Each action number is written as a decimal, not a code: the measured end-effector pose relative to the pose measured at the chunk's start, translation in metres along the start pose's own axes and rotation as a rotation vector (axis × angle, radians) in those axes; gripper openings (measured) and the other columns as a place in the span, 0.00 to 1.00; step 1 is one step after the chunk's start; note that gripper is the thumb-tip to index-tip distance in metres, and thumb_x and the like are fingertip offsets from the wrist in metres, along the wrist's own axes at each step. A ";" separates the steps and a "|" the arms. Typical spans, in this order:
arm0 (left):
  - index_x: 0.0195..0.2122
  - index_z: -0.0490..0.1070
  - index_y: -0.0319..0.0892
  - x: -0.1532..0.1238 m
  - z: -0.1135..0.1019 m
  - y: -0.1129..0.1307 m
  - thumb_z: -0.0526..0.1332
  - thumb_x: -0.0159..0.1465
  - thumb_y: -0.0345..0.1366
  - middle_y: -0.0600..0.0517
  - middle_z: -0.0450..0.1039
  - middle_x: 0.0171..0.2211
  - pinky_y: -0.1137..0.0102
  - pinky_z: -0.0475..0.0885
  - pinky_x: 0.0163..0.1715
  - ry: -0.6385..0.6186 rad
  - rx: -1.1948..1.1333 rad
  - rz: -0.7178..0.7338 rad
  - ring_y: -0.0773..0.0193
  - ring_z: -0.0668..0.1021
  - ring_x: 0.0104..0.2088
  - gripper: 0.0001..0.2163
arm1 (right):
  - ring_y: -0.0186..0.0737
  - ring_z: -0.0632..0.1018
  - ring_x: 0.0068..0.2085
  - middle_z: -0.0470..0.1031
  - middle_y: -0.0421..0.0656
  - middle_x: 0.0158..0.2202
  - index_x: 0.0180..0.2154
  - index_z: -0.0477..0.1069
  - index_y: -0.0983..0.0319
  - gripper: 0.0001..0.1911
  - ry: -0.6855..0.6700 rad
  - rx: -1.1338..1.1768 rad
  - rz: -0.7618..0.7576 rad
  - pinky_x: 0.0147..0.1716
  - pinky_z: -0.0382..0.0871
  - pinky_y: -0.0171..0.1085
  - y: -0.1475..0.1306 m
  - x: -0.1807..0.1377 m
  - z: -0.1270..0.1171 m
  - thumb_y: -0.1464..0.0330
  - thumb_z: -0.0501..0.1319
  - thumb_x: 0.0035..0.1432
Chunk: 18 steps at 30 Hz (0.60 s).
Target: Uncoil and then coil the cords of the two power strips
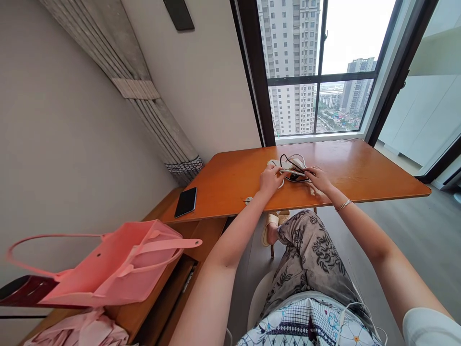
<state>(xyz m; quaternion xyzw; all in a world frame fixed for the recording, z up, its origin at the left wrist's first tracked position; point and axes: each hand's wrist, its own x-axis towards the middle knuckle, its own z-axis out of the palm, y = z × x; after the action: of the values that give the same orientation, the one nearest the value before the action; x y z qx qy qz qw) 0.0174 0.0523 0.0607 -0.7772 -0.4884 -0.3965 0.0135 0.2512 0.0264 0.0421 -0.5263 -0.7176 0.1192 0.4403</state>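
From where the person sits, a bunch of black and white cords (295,172) is at twelve o'clock, on the orange-brown table (237,178). The left hand (272,179) pinches the bunch on its nine o'clock side. The right hand (319,179) pinches it at three o'clock. A flat black screen (186,202) lies at ten o'clock on the table, and a pink bag (133,269) stands at nine o'clock. A big window (317,79) is at twelve o'clock, past the table.

Daylight from the far window (319,79) glared softly off the worktop (345,166); the sky (355,29) was blown white, the left wall (72,144) dimmer.
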 end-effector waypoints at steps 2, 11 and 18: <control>0.39 0.82 0.44 0.000 0.000 0.003 0.64 0.63 0.50 0.47 0.73 0.37 0.67 0.65 0.31 -0.027 0.004 -0.017 0.58 0.76 0.34 0.15 | 0.47 0.74 0.55 0.79 0.45 0.48 0.45 0.80 0.56 0.13 -0.010 0.016 -0.069 0.60 0.64 0.47 -0.003 -0.003 0.000 0.64 0.59 0.64; 0.31 0.82 0.43 -0.010 -0.001 0.000 0.64 0.63 0.53 0.47 0.74 0.29 0.66 0.60 0.29 -0.089 -0.050 -0.029 0.58 0.74 0.31 0.18 | 0.51 0.72 0.59 0.71 0.52 0.56 0.55 0.71 0.60 0.23 0.217 0.037 -0.146 0.60 0.66 0.50 -0.002 -0.022 0.004 0.69 0.59 0.57; 0.17 0.68 0.42 -0.001 -0.004 -0.005 0.62 0.62 0.55 0.54 0.62 0.17 0.69 0.56 0.28 0.052 -0.324 -0.206 0.66 0.66 0.24 0.24 | 0.48 0.76 0.51 0.72 0.54 0.56 0.53 0.70 0.62 0.21 0.279 0.197 0.211 0.50 0.72 0.48 0.037 -0.018 0.006 0.65 0.57 0.58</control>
<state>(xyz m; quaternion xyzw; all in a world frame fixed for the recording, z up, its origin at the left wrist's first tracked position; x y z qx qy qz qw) 0.0113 0.0523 0.0605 -0.7047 -0.4945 -0.4891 -0.1400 0.2720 0.0280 0.0063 -0.5645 -0.5752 0.1601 0.5699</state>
